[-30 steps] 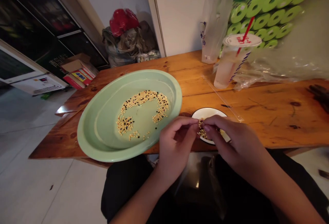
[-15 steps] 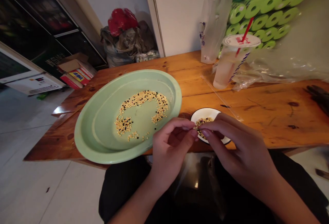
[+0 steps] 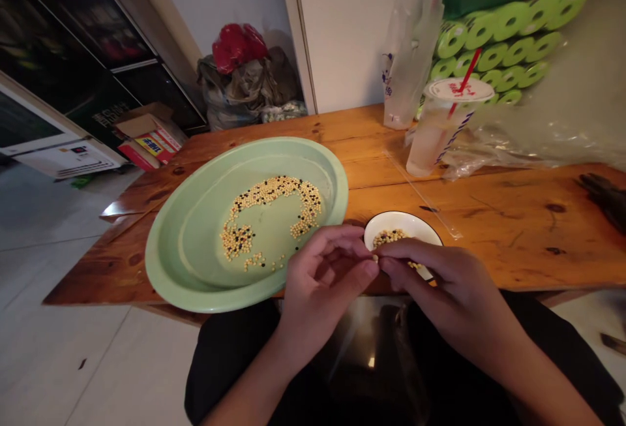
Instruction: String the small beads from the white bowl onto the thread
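My left hand [image 3: 323,282] and my right hand [image 3: 440,276] meet at the fingertips over the near edge of a small white dish [image 3: 423,227]. One small pale bean [image 3: 375,258] shows between them, with thumb and forefinger of each hand closed in a pinch at it. Inside the dish lie mixed yellow and dark beans [image 3: 388,237], partly covered by my right hand. To the left stands a wide green basin [image 3: 178,243], its floor strewn with yellow and black beans [image 3: 274,188] in a curved band and a smaller cluster.
All this stands on a wooden table [image 3: 508,237]. A lidded plastic cup [image 3: 430,132] with a red straw is behind the dish. Farther back are a clear plastic bag [image 3: 398,87] and green-wrapped rolls [image 3: 493,54]. A dark object [image 3: 604,197] lies at the right.
Both hands have dropped slightly against the dish, so more of its rim shows. The pale bean between my fingertips is now easier to see. The whole view has shifted a little.
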Action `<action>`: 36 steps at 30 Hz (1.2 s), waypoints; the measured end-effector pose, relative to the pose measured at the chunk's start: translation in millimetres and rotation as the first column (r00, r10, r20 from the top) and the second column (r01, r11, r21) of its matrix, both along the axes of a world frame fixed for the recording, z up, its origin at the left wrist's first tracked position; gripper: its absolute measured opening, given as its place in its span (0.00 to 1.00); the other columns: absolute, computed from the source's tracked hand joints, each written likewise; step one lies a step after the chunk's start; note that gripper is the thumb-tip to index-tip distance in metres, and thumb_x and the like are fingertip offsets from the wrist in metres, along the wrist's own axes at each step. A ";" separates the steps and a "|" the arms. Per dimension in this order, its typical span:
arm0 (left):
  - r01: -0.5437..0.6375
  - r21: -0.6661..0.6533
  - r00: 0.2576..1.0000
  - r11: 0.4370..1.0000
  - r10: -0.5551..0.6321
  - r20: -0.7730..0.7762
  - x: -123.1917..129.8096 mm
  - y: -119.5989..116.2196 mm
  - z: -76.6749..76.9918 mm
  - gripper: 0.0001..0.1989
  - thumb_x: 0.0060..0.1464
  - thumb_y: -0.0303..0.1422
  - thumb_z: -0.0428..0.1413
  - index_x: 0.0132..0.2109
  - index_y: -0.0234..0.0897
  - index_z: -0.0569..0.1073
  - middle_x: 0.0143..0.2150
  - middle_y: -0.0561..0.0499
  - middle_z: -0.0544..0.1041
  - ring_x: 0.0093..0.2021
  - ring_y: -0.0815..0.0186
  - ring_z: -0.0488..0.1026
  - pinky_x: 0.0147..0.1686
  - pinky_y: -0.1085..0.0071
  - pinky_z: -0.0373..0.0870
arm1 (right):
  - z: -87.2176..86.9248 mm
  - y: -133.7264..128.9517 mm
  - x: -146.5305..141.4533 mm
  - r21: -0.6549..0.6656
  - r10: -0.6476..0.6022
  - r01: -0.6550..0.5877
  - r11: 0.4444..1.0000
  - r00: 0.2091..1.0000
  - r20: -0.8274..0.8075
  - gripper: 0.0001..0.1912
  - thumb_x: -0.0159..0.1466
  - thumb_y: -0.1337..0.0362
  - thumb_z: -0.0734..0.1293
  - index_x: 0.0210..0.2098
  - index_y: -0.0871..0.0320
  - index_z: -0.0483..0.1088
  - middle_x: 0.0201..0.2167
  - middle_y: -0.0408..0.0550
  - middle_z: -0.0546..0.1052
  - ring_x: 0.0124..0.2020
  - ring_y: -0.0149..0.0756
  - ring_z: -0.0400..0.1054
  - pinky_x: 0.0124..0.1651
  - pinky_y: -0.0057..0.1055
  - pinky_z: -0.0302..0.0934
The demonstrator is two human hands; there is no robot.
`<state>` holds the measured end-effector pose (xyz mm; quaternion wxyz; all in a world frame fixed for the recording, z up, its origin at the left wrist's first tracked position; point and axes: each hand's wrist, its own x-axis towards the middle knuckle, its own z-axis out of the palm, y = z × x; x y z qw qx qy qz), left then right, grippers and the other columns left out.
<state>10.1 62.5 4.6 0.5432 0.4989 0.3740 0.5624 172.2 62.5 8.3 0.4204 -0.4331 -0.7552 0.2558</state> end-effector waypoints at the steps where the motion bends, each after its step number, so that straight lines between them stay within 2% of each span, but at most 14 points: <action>1: -0.006 0.017 1.000 1.000 0.006 -0.020 -1.6 -0.7 0.3 0.11 0.52 0.24 0.63 0.43 0.39 0.77 0.34 0.55 0.77 0.33 0.74 0.75 0.36 0.81 0.74 | 0.6 0.0 -0.4 -0.051 0.002 -0.004 0.999 0.999 -0.037 0.09 0.66 0.70 0.63 0.32 0.55 0.74 0.20 0.39 0.73 0.21 0.29 0.67 0.28 0.25 0.60; 4: -0.043 0.173 0.979 0.984 0.076 -0.189 -4.6 -2.6 -0.5 0.05 0.57 0.25 0.59 0.40 0.39 0.77 0.35 0.53 0.77 0.35 0.72 0.75 0.36 0.77 0.73 | 0.8 -0.8 -2.3 -0.140 0.022 -0.038 0.989 0.993 -0.116 0.09 0.66 0.68 0.64 0.31 0.55 0.74 0.18 0.38 0.70 0.21 0.29 0.65 0.26 0.24 0.59; 7: -0.033 0.384 0.912 0.923 0.185 -0.366 -5.9 -3.4 -2.9 0.05 0.59 0.24 0.56 0.38 0.37 0.76 0.34 0.51 0.76 0.36 0.69 0.74 0.39 0.72 0.72 | -0.4 -2.0 -3.9 -0.171 0.039 -0.066 0.983 0.987 -0.157 0.09 0.67 0.67 0.64 0.32 0.56 0.75 0.19 0.38 0.69 0.21 0.29 0.64 0.26 0.24 0.59; 10: -0.008 0.517 0.854 0.856 0.275 -0.442 -6.4 -3.0 -4.9 0.06 0.59 0.22 0.54 0.37 0.37 0.73 0.33 0.51 0.74 0.35 0.68 0.72 0.37 0.70 0.71 | -0.3 -1.2 -4.0 -0.169 0.052 -0.073 0.983 0.991 -0.124 0.09 0.66 0.66 0.63 0.31 0.57 0.74 0.19 0.38 0.68 0.21 0.29 0.64 0.27 0.24 0.60; 12: 0.012 0.567 0.820 0.823 0.317 -0.477 -5.1 -1.6 -6.3 0.06 0.58 0.22 0.53 0.36 0.37 0.71 0.32 0.51 0.73 0.34 0.67 0.71 0.36 0.69 0.70 | -0.4 1.4 -2.4 -0.173 0.080 -0.087 0.981 0.996 -0.046 0.10 0.67 0.67 0.63 0.31 0.57 0.74 0.19 0.39 0.69 0.23 0.31 0.65 0.28 0.25 0.61; 15: 0.025 0.574 0.770 0.819 0.350 -0.533 1.8 3.4 -10.3 0.06 0.59 0.24 0.51 0.35 0.38 0.69 0.32 0.50 0.72 0.34 0.66 0.70 0.35 0.69 0.69 | -5.8 9.3 3.7 -0.178 0.101 -0.075 0.981 0.985 0.139 0.10 0.67 0.70 0.60 0.37 0.57 0.74 0.28 0.45 0.78 0.31 0.35 0.72 0.37 0.29 0.66; 17: 0.027 0.553 0.741 0.832 0.355 -0.570 9.3 8.5 -14.9 0.06 0.60 0.25 0.50 0.34 0.38 0.68 0.32 0.50 0.72 0.33 0.65 0.69 0.34 0.69 0.68 | -14.5 16.1 10.0 -0.156 0.052 -0.014 0.988 0.969 0.243 0.13 0.66 0.71 0.60 0.43 0.58 0.74 0.37 0.51 0.81 0.39 0.40 0.75 0.45 0.36 0.67; 20: 0.043 0.522 0.712 0.852 0.340 -0.614 20.4 17.2 -24.4 0.07 0.60 0.26 0.49 0.34 0.37 0.69 0.32 0.50 0.71 0.32 0.65 0.69 0.33 0.69 0.68 | -31.4 25.7 20.3 -0.142 -0.008 0.053 0.988 0.953 0.304 0.15 0.64 0.73 0.59 0.45 0.61 0.74 0.43 0.60 0.80 0.44 0.47 0.75 0.49 0.45 0.65; 25: 0.046 0.489 0.687 0.871 0.328 -0.648 26.8 31.0 -38.8 0.08 0.59 0.24 0.48 0.32 0.37 0.69 0.31 0.51 0.70 0.31 0.66 0.68 0.33 0.70 0.67 | -48.9 34.3 30.4 -0.159 0.006 0.046 0.986 0.950 0.312 0.19 0.57 0.77 0.61 0.45 0.63 0.75 0.46 0.64 0.79 0.49 0.51 0.72 0.54 0.46 0.61; 27: 0.042 0.484 0.687 0.874 0.326 -0.649 26.4 35.2 -40.2 0.08 0.58 0.24 0.49 0.32 0.37 0.69 0.31 0.52 0.70 0.31 0.67 0.69 0.32 0.71 0.67 | -48.5 35.4 31.1 -0.173 0.018 0.034 0.984 0.957 0.288 0.16 0.59 0.75 0.61 0.43 0.62 0.75 0.44 0.61 0.79 0.46 0.49 0.72 0.52 0.43 0.62; 29: 0.033 0.482 0.688 0.876 0.330 -0.646 26.6 36.5 -37.9 0.08 0.58 0.24 0.49 0.32 0.37 0.69 0.30 0.52 0.70 0.31 0.67 0.69 0.32 0.71 0.67 | -44.4 35.4 30.5 -0.192 0.027 0.022 0.981 0.968 0.251 0.11 0.62 0.71 0.60 0.37 0.60 0.74 0.37 0.57 0.79 0.38 0.46 0.72 0.45 0.40 0.64; 31: 0.010 0.482 0.690 0.876 0.343 -0.638 27.9 33.1 -32.2 0.07 0.58 0.24 0.50 0.32 0.37 0.69 0.30 0.52 0.71 0.31 0.67 0.69 0.32 0.72 0.67 | -37.4 34.5 29.3 -0.209 0.040 0.002 0.978 0.979 0.199 0.11 0.64 0.66 0.59 0.31 0.58 0.72 0.28 0.52 0.77 0.31 0.42 0.70 0.37 0.36 0.63; 36: -0.074 0.462 0.680 0.884 0.384 -0.625 23.8 7.4 -4.4 0.08 0.60 0.27 0.50 0.32 0.37 0.69 0.30 0.51 0.73 0.29 0.68 0.72 0.31 0.73 0.70 | -18.0 29.3 26.6 -0.234 0.088 -0.085 0.969 0.996 0.006 0.12 0.64 0.58 0.61 0.29 0.57 0.71 0.26 0.46 0.75 0.30 0.37 0.69 0.35 0.30 0.62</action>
